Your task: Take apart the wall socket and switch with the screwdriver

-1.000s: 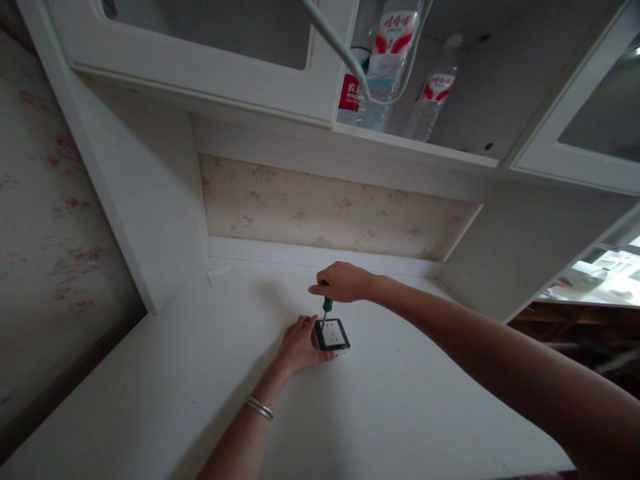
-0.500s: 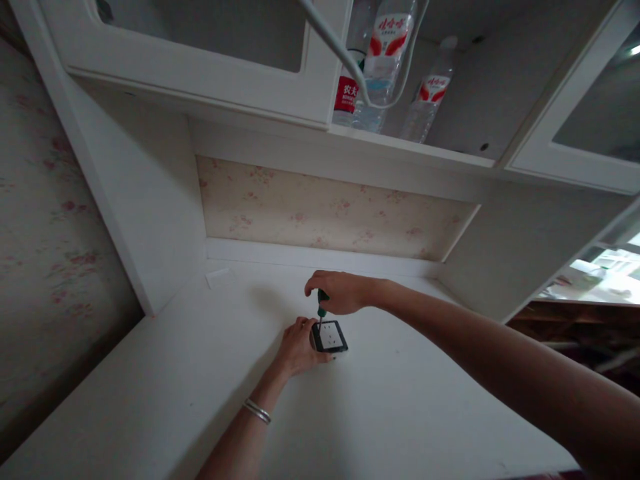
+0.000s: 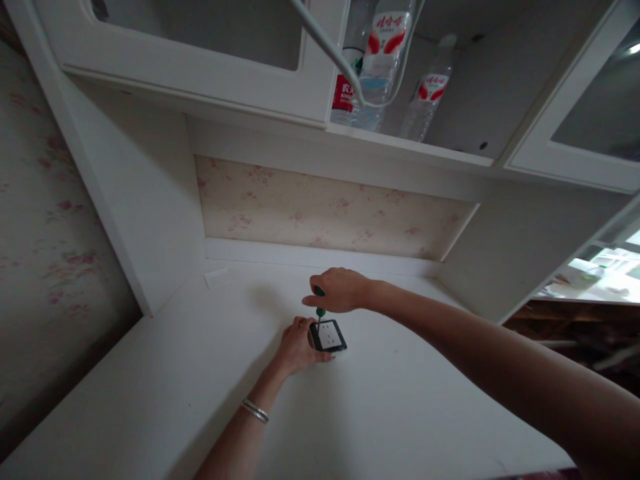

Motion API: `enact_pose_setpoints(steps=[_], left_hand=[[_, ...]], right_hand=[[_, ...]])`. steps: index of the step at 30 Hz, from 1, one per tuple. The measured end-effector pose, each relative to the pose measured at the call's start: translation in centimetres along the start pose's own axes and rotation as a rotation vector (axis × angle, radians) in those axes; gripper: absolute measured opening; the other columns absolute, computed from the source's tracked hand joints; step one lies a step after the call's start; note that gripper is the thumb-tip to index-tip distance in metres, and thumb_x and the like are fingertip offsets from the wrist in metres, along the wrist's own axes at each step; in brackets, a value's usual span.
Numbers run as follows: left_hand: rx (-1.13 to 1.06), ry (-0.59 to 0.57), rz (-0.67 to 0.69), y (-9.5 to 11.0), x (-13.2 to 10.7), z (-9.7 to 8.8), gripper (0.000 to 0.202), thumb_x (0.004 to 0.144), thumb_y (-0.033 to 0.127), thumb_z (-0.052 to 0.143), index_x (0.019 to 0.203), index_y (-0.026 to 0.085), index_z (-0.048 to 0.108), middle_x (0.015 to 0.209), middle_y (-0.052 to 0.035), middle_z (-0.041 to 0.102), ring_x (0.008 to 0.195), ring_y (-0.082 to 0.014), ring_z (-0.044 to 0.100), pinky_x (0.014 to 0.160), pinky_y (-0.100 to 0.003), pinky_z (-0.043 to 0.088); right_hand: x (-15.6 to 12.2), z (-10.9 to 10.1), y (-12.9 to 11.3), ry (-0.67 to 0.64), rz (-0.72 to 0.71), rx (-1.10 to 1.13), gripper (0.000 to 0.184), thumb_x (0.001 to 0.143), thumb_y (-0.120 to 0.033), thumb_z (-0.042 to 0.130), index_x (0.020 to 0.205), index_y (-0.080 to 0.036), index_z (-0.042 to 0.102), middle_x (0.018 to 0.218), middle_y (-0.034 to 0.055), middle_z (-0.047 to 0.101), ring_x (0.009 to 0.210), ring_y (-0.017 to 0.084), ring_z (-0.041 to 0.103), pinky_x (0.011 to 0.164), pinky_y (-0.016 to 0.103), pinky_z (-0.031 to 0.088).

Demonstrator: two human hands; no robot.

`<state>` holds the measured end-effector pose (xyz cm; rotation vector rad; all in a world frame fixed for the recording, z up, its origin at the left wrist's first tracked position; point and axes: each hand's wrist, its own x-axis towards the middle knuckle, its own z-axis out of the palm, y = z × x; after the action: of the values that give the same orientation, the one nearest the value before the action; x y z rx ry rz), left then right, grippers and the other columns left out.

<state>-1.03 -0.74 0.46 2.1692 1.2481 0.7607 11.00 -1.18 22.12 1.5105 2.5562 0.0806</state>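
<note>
A wall socket (image 3: 330,335) with a white face and a dark frame lies face up on the white tabletop. My left hand (image 3: 299,345) grips it from the left side, fingers at its far edge and thumb at its near edge. Above it, my right hand (image 3: 341,290) is wrapped around the green handle of a screwdriver (image 3: 320,311). The screwdriver stands nearly upright, its shaft reaching down to the left part of the socket's frame. Its very tip is too small to make out.
The white tabletop (image 3: 390,407) runs under both arms. A small white strip (image 3: 217,277) lies near its back left. Overhead, an open cabinet shelf (image 3: 410,143) holds plastic bottles (image 3: 430,93), with a pale cable (image 3: 327,41) hanging in front. White side panels (image 3: 135,193) flank the space.
The fingers of my right hand have shifted on the screwdriver handle, with the hand turned slightly. My left hand and the socket keep their places on the tabletop.
</note>
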Motion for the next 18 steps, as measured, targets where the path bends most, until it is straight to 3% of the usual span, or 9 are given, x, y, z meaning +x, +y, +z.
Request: enact_pose_setpoints(steps=[3,5,7,11,14,16,18], left_hand=[[-0.023,0.011,0.005,-0.3,0.1,0.3,0.087,0.046,0.06,0.08,0.119,0.022,0.052,0.114,-0.008,0.053,0.105,-0.0267,0.055,0.092,-0.034,0.042],[-0.038,0.014,0.016,-0.5,0.1,0.5,0.087,0.045,0.058,0.081,0.119,0.022,0.052,0.115,-0.0076,0.053,0.106,-0.0264,0.054,0.091,-0.034,0.042],[-0.052,0.013,0.021,-0.6,0.1,0.6,0.085,0.046,0.055,0.082,0.118,0.023,0.052,0.114,-0.0069,0.053,0.106,-0.026,0.054,0.091,-0.033,0.042],[-0.063,0.009,0.014,-0.5,0.2,0.7,0.082,0.044,0.051,0.083,0.114,0.023,0.052,0.113,-0.0061,0.052,0.105,-0.0248,0.054,0.089,-0.033,0.043],[-0.064,0.021,0.014,-0.4,0.2,0.7,0.078,0.041,0.049,0.085,0.107,0.022,0.054,0.108,-0.0051,0.053,0.1,-0.0239,0.055,0.086,-0.033,0.044],[-0.068,0.035,0.012,-0.4,0.2,0.7,0.076,0.04,0.049,0.086,0.104,0.021,0.055,0.105,-0.0045,0.053,0.097,-0.0235,0.056,0.084,-0.033,0.045],[-0.077,0.051,0.015,-0.4,0.2,0.8,0.078,0.039,0.048,0.086,0.105,0.022,0.054,0.105,-0.0045,0.053,0.096,-0.0234,0.056,0.084,-0.033,0.045]], right_hand=[[-0.1,0.1,0.1,0.033,-0.105,0.047,0.024,0.084,-0.029,0.047,0.099,-0.018,0.062,0.099,0.0104,0.066,0.087,0.022,0.062,0.07,0.029,0.043],[-0.2,0.0,0.1,-0.001,-0.154,0.098,0.034,0.073,-0.022,0.057,0.107,-0.02,0.059,0.111,0.0089,0.062,0.088,0.02,0.061,0.066,0.026,0.043],[-0.2,0.0,0.1,-0.038,-0.139,0.119,0.044,0.067,-0.025,0.064,0.11,-0.022,0.057,0.115,0.008,0.06,0.086,0.021,0.061,0.062,0.025,0.042],[-0.4,0.0,-0.3,-0.019,-0.079,0.073,0.034,0.075,-0.039,0.06,0.104,-0.022,0.06,0.096,0.0078,0.066,0.085,0.025,0.061,0.063,0.029,0.041],[-0.9,-0.1,-0.4,-0.005,-0.169,0.075,0.021,0.078,-0.026,0.056,0.097,-0.02,0.062,0.094,0.007,0.067,0.085,0.022,0.061,0.067,0.028,0.041],[-1.2,-0.2,-0.4,0.004,-0.241,0.097,0.023,0.075,-0.018,0.056,0.097,-0.021,0.062,0.101,0.0063,0.065,0.088,0.02,0.06,0.068,0.026,0.041],[-1.5,-0.2,-0.4,0.008,-0.235,0.104,0.026,0.074,-0.022,0.06,0.101,-0.022,0.061,0.108,0.0068,0.062,0.088,0.02,0.06,0.065,0.026,0.04]])
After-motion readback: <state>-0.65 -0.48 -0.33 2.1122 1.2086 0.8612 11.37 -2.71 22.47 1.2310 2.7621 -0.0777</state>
